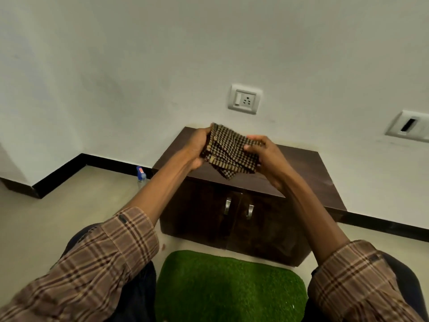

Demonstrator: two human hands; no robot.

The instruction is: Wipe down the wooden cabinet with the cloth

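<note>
- Seemingly mid-preparation, the head view showed a person seated before a low, dark-brown wooden cabinet [299, 168] that stood against a white wall [139, 66], both forearms raised over its top.
- Between the hands hung a brown-and-tan checked cloth [228, 152], bunched in loose folds and held clear above the cabinet top, not touching the wood; it was probably being gathered into a pad that would wipe well.
- The left hand [197, 147] gripped the cloth's left edge, its fingers curled round the fabric and mostly hidden behind it.
- The right hand [269, 156] held the right edge, thumb and fingers [251, 148] pinched onto the upper corner.
- Holding both ends kept the cloth spread enough to fold, which suggested wiping had not yet begun.
- Two metal handles [239, 209] sat side by side on the closed cabinet doors below the hands, well apart from the cloth.
- A clear bottle with a blue cap [141, 176] stood on the floor just beside the cabinet's left end, possibly kept near for cleaning; its contents could not be told.
- A green artificial-grass mat [229, 287] lay on the floor between the knees, just in front of the cabinet.
- A white switch-and-socket plate [245, 99] sat on the wall above.
</note>
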